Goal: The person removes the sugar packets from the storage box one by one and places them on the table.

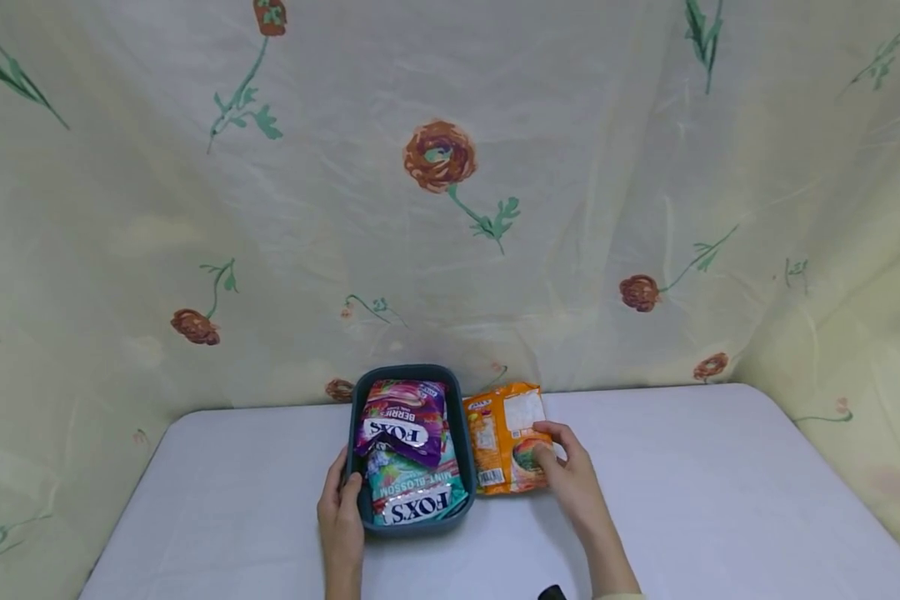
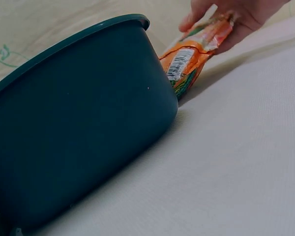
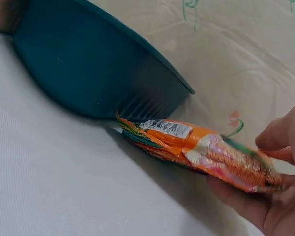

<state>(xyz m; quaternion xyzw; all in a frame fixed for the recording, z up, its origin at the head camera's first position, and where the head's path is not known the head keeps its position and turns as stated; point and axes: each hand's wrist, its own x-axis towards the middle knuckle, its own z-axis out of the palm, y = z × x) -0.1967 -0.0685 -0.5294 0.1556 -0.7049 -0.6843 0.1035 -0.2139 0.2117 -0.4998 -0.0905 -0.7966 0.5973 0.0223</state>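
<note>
A dark teal plastic bin (image 1: 412, 527) stands on the table with a purple Fox's Berries candy bag (image 1: 401, 408) lying partly over a green Fox's Mint Blossom bag (image 1: 416, 483) inside. My left hand (image 1: 341, 521) grips the bin's left side, thumb at the rim. To the bin's right, my right hand (image 1: 573, 475) pinches an orange candy bag (image 1: 498, 454) by its right edge, thumb on top and fingers beneath. In the right wrist view the orange bag (image 3: 201, 152) is tilted, its far end right at the bin's wall (image 3: 88, 64).
A white-covered table (image 1: 232, 500) extends to both sides of the bin. Behind it hangs a pale curtain (image 1: 330, 208) printed with flowers, close to the table's back edge. A small black object (image 1: 551, 592) shows at the bottom edge of the head view.
</note>
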